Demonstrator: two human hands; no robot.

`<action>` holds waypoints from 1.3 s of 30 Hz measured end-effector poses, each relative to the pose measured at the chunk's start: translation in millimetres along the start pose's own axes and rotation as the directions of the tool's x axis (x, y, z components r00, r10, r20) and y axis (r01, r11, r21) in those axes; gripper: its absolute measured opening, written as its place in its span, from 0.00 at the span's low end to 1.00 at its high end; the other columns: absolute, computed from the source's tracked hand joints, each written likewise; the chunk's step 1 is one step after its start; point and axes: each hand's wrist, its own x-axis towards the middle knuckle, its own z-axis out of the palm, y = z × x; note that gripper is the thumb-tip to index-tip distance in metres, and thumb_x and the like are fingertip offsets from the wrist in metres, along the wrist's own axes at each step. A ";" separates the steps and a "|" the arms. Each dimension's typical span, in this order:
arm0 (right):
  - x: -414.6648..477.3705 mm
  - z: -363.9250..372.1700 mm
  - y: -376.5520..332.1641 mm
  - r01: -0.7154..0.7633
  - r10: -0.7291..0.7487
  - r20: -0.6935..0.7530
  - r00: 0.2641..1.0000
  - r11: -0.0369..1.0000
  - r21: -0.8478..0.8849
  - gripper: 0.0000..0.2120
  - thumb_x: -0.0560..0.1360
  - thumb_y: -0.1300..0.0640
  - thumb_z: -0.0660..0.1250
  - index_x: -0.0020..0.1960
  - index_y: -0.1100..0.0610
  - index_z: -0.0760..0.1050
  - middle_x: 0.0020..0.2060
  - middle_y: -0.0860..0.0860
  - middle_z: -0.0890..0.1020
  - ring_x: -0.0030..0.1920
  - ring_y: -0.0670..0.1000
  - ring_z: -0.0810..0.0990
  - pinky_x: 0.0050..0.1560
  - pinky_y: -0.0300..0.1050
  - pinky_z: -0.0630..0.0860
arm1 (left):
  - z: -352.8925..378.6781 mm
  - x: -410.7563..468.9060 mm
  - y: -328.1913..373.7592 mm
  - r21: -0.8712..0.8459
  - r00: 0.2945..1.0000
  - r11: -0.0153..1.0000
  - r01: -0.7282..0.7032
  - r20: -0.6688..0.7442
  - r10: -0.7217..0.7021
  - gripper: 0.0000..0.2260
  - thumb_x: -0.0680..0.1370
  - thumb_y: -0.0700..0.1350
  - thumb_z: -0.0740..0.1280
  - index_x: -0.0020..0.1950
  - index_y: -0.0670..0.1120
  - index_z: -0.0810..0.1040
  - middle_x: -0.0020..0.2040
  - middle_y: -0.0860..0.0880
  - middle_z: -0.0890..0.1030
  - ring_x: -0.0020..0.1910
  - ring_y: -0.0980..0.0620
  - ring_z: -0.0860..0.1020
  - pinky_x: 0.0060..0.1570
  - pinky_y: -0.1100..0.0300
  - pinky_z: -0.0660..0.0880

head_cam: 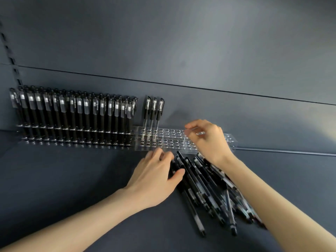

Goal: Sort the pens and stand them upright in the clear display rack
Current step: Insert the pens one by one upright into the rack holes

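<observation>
The loose pens [203,186] lie in an untidy heap on the dark shelf [72,179], directly in front of the clear display rack [174,140]. Three upright pens [153,113] stand at the rack's left end, and a second, filled rack [72,140] adjoins it on the left. The left hand [154,179] rests on the heap's left edge, fingers slightly spread and thumb against a pen, grip not determinable. The right hand [209,142] is over the rack with fingers curled and tips drawn together beside a blurred glint, and whether it pinches anything cannot be told.
</observation>
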 end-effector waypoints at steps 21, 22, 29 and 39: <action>-75.6 -43.9 35.4 0.094 0.020 0.458 0.889 0.970 -0.225 0.21 0.78 0.45 0.61 0.68 0.51 0.71 0.71 0.47 0.68 0.69 0.55 0.66 0.68 0.46 0.52 | 3.9 -1.2 72.1 -0.318 0.767 0.706 0.633 0.133 -0.628 0.27 0.68 0.48 0.75 0.63 0.42 0.72 0.53 0.48 0.77 0.48 0.51 0.78 0.52 0.54 0.76; -75.7 -43.9 35.5 0.084 0.019 0.443 0.896 0.974 -0.210 0.20 0.78 0.45 0.62 0.67 0.51 0.71 0.71 0.47 0.68 0.69 0.54 0.66 0.68 0.46 0.52 | 2.8 -2.2 70.0 -0.349 0.760 0.686 0.639 0.149 -0.633 0.27 0.68 0.47 0.76 0.64 0.41 0.72 0.53 0.47 0.78 0.47 0.50 0.79 0.52 0.55 0.77; -73.3 -36.4 39.6 0.087 0.006 0.398 0.917 0.973 -0.215 0.21 0.78 0.44 0.62 0.68 0.50 0.72 0.74 0.49 0.64 0.71 0.53 0.65 0.73 0.50 0.49 | 6.2 -13.0 74.0 -0.236 0.830 0.799 0.553 0.070 -0.553 0.06 0.74 0.46 0.70 0.42 0.47 0.73 0.36 0.48 0.80 0.39 0.50 0.78 0.35 0.67 0.72; -72.9 -36.7 43.2 0.165 -0.010 0.505 0.863 0.950 -0.264 0.25 0.77 0.37 0.56 0.72 0.40 0.63 0.77 0.47 0.53 0.75 0.56 0.55 0.73 0.55 0.42 | 0.8 -4.1 68.4 -0.223 0.814 0.783 0.581 0.148 -0.562 0.06 0.72 0.44 0.70 0.39 0.44 0.74 0.32 0.42 0.73 0.31 0.50 0.67 0.35 0.58 0.66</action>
